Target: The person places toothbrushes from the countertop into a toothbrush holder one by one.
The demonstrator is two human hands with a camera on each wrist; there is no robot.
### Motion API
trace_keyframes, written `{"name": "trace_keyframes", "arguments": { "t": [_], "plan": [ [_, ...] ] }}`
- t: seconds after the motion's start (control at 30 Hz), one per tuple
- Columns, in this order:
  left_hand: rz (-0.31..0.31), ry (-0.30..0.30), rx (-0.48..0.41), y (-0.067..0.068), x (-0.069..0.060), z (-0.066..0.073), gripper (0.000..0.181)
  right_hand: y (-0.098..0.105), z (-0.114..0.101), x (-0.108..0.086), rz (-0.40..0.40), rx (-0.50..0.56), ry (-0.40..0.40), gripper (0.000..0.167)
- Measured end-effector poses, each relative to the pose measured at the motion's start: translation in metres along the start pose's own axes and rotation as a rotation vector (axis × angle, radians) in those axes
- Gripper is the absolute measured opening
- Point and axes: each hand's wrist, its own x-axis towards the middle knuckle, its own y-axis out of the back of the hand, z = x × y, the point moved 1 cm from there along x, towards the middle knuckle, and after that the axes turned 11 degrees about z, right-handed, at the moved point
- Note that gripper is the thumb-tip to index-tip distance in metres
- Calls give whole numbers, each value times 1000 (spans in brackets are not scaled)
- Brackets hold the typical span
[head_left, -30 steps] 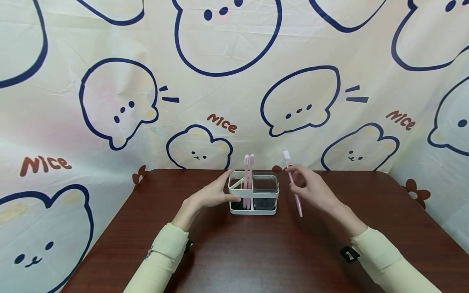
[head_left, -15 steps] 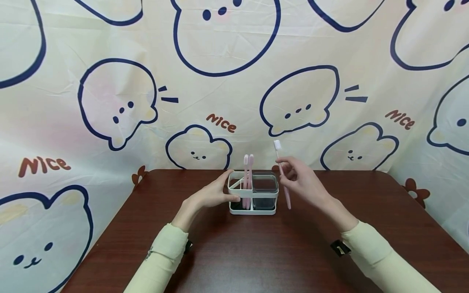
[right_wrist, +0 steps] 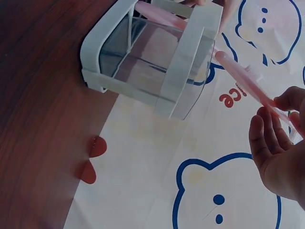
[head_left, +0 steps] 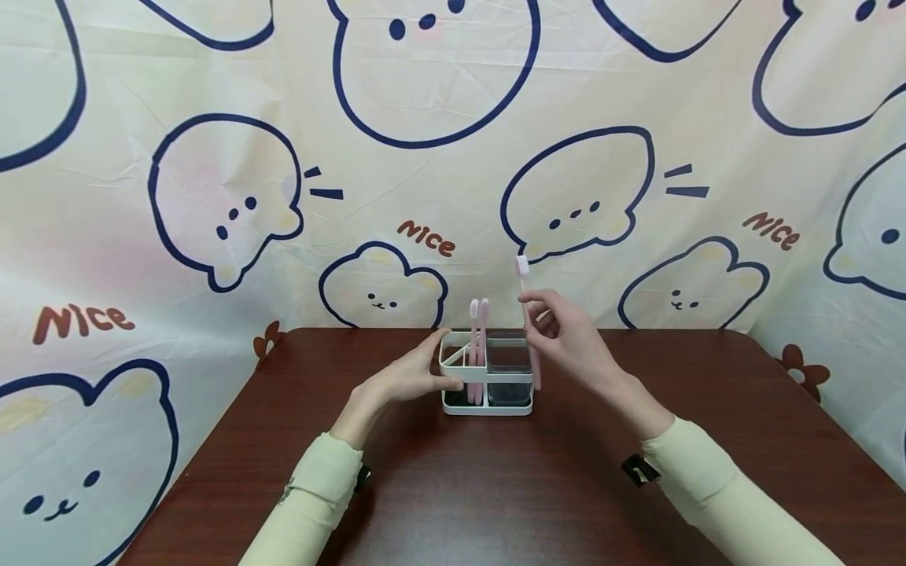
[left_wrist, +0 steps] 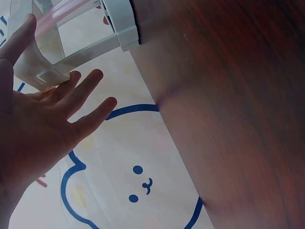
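Note:
A white toothbrush holder (head_left: 504,378) with a clear cup (head_left: 511,395) in its right half stands on the table. Two pink toothbrushes (head_left: 477,342) stand upright in its left half. My left hand (head_left: 403,377) holds the holder's left end, thumb in front and fingers behind; in the left wrist view, the ring and little fingers spread away from the frame. My right hand (head_left: 572,339) pinches another pink toothbrush (head_left: 522,267), bristles up, beside the holder's right end. In the right wrist view that toothbrush's handle (right_wrist: 240,76) has its lower end near the cup's rim.
The dark brown wooden table (head_left: 481,487) reaches back to a pale curtain (head_left: 467,189) printed with bear outlines. Black wrist straps show on both arms, below rolled cream sleeves (head_left: 694,464).
My right hand has moved left and upward with its toothbrush, from apart on the right to close beside the holder. My left hand and the holder have stayed in place.

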Motion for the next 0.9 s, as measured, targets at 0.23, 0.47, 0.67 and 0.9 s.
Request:
{"name": "trace_keyframes", "arguments": {
  "t": [0.23, 0.47, 0.67, 0.9],
  "plan": [
    [-1, 3, -8, 1, -2, 1, 94, -5, -5, 6, 20, 24, 16, 42],
    [-3, 3, -18, 0, -2, 0, 95, -11, -11, 10, 41, 50, 26, 42],
    [-5, -7, -18, 1, -2, 0, 94, -16, -15, 14, 75, 64, 37, 41],
    [-7, -17, -32, 0, -2, 0, 93, -24, -19, 18, 101, 92, 29, 41]
  ]
}}
